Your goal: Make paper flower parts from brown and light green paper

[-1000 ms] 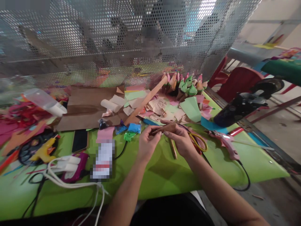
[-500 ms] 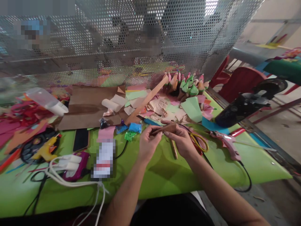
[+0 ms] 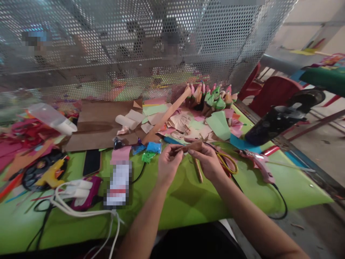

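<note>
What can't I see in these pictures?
In the head view:
- Small brown paper piece: gripped parts, hidden by left hand and right hand.
- White rectangular screen: contents, blurred into blocks.
- Whatever's behind the grey perforated metal sheet: mostly screened by it.
- Green tabletop: left end, cut by the picture edge.

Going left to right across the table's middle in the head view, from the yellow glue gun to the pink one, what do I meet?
Yellow glue gun → dark phone → pink paper → green packet → left hand → brown piece → right hand → pink glue gun.
</note>
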Tool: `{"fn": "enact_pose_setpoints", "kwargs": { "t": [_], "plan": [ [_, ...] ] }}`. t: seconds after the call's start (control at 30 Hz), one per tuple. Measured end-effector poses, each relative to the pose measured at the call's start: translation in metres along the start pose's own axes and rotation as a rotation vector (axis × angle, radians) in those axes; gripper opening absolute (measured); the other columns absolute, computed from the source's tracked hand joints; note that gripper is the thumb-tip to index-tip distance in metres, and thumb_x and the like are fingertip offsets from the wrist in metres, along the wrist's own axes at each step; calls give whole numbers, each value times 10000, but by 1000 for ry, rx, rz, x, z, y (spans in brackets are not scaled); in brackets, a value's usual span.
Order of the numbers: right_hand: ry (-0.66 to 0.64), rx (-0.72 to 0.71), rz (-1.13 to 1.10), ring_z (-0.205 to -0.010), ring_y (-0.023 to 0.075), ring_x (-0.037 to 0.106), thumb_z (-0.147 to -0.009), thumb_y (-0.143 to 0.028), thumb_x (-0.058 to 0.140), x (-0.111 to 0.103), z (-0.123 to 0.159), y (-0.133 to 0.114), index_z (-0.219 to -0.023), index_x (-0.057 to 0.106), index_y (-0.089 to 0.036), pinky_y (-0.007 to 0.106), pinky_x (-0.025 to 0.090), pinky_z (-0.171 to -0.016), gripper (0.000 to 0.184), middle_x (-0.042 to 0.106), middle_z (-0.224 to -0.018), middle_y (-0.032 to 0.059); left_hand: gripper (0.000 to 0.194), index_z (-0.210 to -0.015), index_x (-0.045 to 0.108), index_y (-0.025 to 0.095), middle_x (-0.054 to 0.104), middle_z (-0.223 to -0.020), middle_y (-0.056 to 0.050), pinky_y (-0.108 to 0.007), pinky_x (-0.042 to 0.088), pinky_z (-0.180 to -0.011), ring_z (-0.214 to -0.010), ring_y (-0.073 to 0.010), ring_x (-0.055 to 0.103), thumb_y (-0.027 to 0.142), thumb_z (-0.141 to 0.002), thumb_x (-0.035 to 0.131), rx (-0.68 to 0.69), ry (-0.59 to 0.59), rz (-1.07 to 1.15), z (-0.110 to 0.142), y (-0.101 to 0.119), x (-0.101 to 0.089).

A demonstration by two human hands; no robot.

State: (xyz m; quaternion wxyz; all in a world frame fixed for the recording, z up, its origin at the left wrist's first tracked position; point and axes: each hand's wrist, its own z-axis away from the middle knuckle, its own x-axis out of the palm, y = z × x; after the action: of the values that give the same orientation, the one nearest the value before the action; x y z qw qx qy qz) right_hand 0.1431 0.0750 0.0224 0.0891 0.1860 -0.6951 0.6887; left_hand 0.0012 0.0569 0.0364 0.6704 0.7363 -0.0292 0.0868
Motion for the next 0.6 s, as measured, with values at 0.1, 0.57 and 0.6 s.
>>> {"fn": "enact_pose_setpoints", "kwargs": {
  "t": [0.1,0.57,0.6],
  "plan": [
    [-4,6,3,-944,240,685,-677,-402,861,0,0,0,-915,803,-264,380,512,-871,281,728,-1206,40,183,-871,698,173,734,-814,-33,-235,539,-655,-684,-123,649,311,-754,723,17,6,-25,1,2,0],
    [-18,44,-10,-1091,283,663,-676,-407,855,-1,1,1,-954,782,-255,403,520,-934,325,713,-1257,46,153,-847,705,183,739,-798,-28,-235,542,-650,-694,-134,668,318,-774,708,49,18,-50,1,3,0],
    [-19,44,-11,-1101,283,660,-677,-405,855,-1,1,2,-961,780,-255,400,520,-936,330,706,-1274,45,153,-847,705,182,738,-798,-28,-233,541,-649,-695,-134,669,317,-775,705,49,18,-50,1,3,0]
  ]
}}
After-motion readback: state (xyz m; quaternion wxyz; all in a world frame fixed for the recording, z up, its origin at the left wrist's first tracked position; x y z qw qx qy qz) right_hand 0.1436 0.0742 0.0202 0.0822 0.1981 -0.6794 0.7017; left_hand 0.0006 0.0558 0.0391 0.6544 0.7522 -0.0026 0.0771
